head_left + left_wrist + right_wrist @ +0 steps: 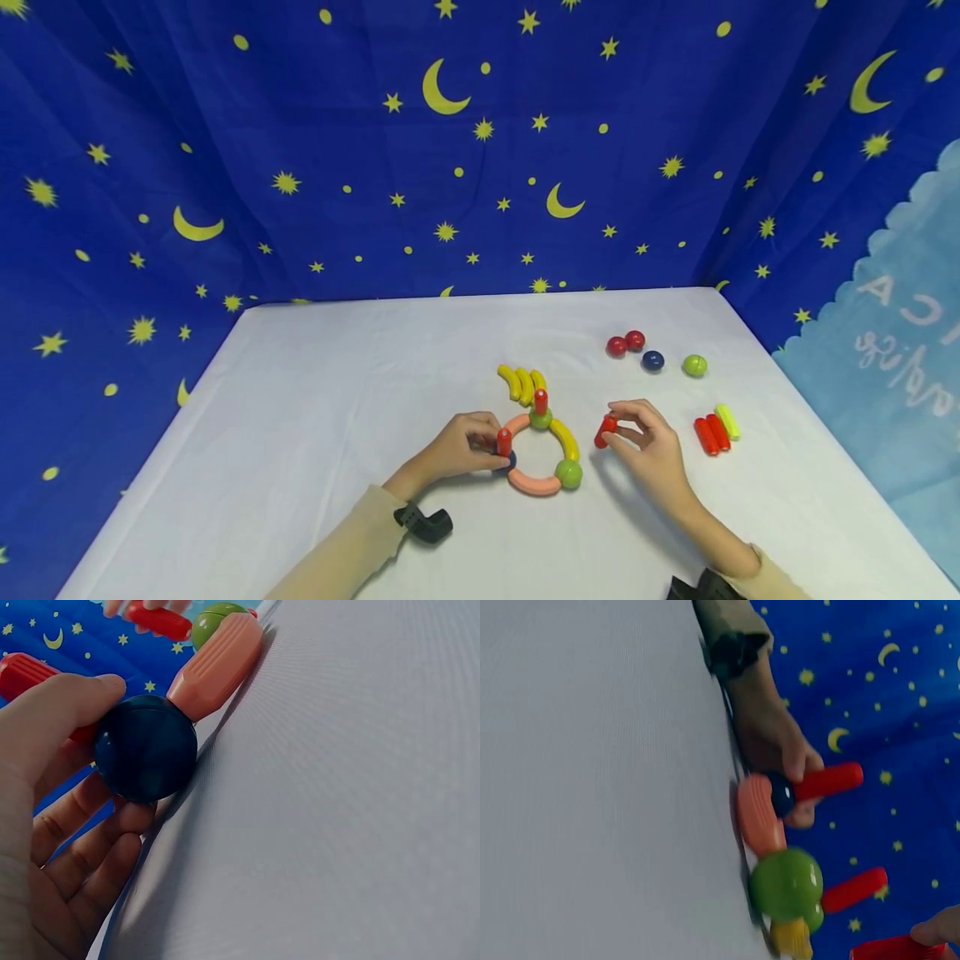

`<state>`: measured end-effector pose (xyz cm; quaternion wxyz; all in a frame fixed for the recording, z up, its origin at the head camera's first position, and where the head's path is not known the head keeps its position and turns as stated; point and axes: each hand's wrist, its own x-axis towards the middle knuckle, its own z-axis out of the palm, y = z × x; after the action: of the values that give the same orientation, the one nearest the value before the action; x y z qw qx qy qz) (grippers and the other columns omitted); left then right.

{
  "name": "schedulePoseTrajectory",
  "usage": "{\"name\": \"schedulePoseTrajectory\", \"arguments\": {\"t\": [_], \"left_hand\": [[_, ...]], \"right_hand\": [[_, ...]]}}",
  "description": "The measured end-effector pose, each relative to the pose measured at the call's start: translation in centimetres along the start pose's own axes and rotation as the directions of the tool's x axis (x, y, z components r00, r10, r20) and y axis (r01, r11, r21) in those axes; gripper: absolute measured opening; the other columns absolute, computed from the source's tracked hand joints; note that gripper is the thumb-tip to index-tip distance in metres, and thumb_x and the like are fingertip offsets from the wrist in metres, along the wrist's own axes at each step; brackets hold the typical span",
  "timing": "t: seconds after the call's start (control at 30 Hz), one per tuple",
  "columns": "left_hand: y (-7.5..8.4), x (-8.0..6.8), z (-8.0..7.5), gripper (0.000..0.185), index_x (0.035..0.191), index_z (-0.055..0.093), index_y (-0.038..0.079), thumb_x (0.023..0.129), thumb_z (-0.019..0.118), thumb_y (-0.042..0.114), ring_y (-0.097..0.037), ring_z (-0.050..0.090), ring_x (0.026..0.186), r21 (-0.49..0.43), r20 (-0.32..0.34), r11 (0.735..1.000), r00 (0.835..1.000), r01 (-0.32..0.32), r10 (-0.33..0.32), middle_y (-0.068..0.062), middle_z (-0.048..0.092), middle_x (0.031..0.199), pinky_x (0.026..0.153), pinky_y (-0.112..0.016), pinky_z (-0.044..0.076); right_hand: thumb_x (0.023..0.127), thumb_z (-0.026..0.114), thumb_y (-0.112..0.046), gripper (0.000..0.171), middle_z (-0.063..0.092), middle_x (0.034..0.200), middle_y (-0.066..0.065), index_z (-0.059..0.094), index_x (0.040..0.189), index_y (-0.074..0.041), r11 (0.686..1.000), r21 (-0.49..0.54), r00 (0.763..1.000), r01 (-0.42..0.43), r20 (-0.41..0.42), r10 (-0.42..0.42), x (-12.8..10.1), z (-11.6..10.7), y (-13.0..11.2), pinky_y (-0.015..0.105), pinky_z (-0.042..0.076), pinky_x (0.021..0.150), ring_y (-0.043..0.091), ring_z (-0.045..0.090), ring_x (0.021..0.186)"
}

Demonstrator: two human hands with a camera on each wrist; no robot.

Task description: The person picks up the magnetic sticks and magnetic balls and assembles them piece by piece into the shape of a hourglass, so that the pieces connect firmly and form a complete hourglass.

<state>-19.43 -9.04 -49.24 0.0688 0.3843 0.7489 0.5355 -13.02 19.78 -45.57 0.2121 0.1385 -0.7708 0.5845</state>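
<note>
Red rod — smooth, rounded — pinched by right hand.

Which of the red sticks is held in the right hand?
The red stick pinched by the right hand, right of the ring. Others stand upright on the ring, or lie beside the yellow-green stick.

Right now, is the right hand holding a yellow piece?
No, the right hand pinches a red stick; the yellow stick lies apart on the table.
</note>
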Motion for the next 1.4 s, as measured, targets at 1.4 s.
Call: {"name": "schedulePoseTrajectory", "arguments": {"t": [1.4], "left_hand": [[2.6, 0.0, -0.7, 0.015, 0.086, 0.071, -0.003, 0.072, 0.079, -0.001, -0.028, 0.062, 0.07, -0.083, 0.055, 0.994, 0.996, -0.068, 0.073, -0.017, 0.064, 0.083, 0.063, -0.031, 0.057]], "right_hand": [[0.072, 0.077, 0.0, 0.043, 0.068, 0.097, 0.012, 0.062, 0.112, 0.0, 0.99, -0.141, 0.949, -0.009, 0.312, 0.053, -1.7, 2.4, 0.9, 0.022, 0.055, 0.077, -0.007, 0.056, 0.094]]}}
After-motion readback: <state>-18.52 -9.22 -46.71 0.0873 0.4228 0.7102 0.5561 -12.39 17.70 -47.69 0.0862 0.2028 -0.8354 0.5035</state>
